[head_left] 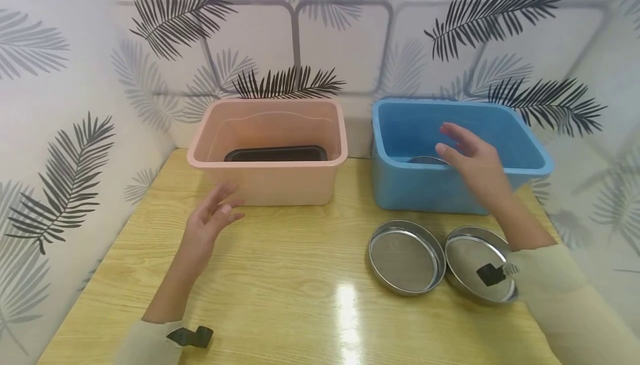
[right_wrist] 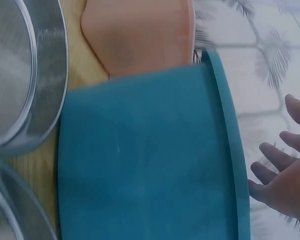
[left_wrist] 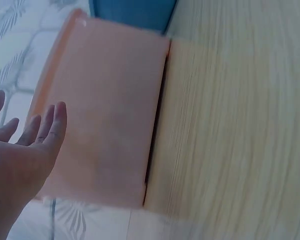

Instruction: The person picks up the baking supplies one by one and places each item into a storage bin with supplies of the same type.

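At the far left, a pale wall [head_left: 30, 109] with a leaf pattern borders the wood-grained table [head_left: 290, 276]. The person's left hand [head_left: 207, 223] hangs loose above it, fingers apart and lightly bent, grasping nothing, near the front left of a pink bin [head_left: 267, 187]. In that bin lies a long dark object [head_left: 276, 154], only partly visible. Farther right, a shallow round metal pan [head_left: 406, 259] lies on the table, in front of a blue bin [head_left: 425, 191]; inside this bin a curved metal edge [head_left: 426, 160] shows just over the front rim. The right hand [head_left: 474, 160] is above the blue bin, released, thumb and fingers parted. A second round pan [head_left: 472, 258] lies just beside the first, partly hidden by the right sleeve [head_left: 545, 276]
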A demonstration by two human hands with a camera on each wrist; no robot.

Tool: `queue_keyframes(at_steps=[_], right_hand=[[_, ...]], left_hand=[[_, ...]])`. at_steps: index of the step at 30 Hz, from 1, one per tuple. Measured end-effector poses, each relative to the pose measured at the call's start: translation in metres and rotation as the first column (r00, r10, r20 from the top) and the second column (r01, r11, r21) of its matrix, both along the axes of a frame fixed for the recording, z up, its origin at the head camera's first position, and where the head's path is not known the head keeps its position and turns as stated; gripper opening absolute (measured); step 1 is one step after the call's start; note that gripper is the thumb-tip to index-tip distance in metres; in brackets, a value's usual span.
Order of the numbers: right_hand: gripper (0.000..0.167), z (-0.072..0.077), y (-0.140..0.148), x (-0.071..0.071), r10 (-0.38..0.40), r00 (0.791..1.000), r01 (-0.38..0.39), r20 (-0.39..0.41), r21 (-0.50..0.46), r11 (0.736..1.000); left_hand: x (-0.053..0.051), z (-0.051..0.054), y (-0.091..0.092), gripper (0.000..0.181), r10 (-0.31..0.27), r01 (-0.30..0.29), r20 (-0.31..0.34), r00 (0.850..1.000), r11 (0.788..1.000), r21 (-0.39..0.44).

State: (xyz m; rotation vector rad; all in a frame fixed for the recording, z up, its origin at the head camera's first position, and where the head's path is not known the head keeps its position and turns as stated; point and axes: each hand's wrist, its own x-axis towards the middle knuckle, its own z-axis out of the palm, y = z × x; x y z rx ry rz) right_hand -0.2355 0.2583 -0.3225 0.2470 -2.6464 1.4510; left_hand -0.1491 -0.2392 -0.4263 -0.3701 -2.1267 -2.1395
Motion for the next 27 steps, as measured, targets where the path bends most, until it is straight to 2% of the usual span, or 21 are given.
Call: queue_keyframes(at_steps=[4, 10, 13, 18, 21, 22, 23, 25, 27], right_hand=[[0.060, -0.005, 0.032, 0.002, -0.094, 0.995, 0.095, -0.032, 0.018, 0.995], [0.058, -0.008, 0.082, 0.003, -0.196, 0.981, 0.195, 0.001, 0.054, 0.979], [0.058, -0.009, 0.105, 0.002, -0.249, 0.968, 0.249, 0.010, 0.035, 0.968], [0.056, -0.014, 0.136, -0.003, -0.284, 0.958, 0.287, 0.043, -0.085, 0.954], [0.054, -0.020, 0.150, -0.007, -0.214, 0.974, 0.224, 0.069, -0.252, 0.941], [0.052, -0.023, 0.155, -0.008, -0.175, 0.982, 0.189, 0.070, -0.322, 0.928], [0.050, -0.026, 0.160, -0.009, -0.131, 0.989, 0.147, 0.066, -0.407, 0.902], [0.043, -0.032, 0.169, -0.011, -0.041, 0.997, 0.068, 0.061, -0.573, 0.817], [0.037, -0.039, 0.176, -0.012, 0.045, 0.998, 0.002, 0.052, -0.670, 0.743]], left_hand=[[-0.002, -0.001, 0.034, 0.054, -0.078, 0.079, 0.015, 0.997, 0.997, -0.006], [-0.008, 0.000, 0.086, 0.052, -0.168, 0.170, 0.069, 0.983, 0.985, -0.021], [-0.010, 0.000, 0.110, 0.052, -0.209, 0.215, 0.112, 0.971, 0.976, -0.045], [-0.011, -0.006, 0.142, 0.054, -0.287, 0.305, 0.197, 0.937, 0.950, -0.068], [-0.013, -0.014, 0.159, 0.054, -0.325, 0.351, 0.221, 0.920, 0.932, -0.091], [-0.013, -0.017, 0.165, 0.053, -0.335, 0.363, 0.225, 0.915, 0.926, -0.100], [-0.014, -0.020, 0.170, 0.054, -0.345, 0.376, 0.227, 0.911, 0.921, -0.106], [-0.016, -0.025, 0.180, 0.054, -0.364, 0.399, 0.231, 0.902, 0.908, -0.128], [-0.016, -0.030, 0.190, 0.055, -0.375, 0.416, 0.241, 0.895, 0.898, -0.146]])
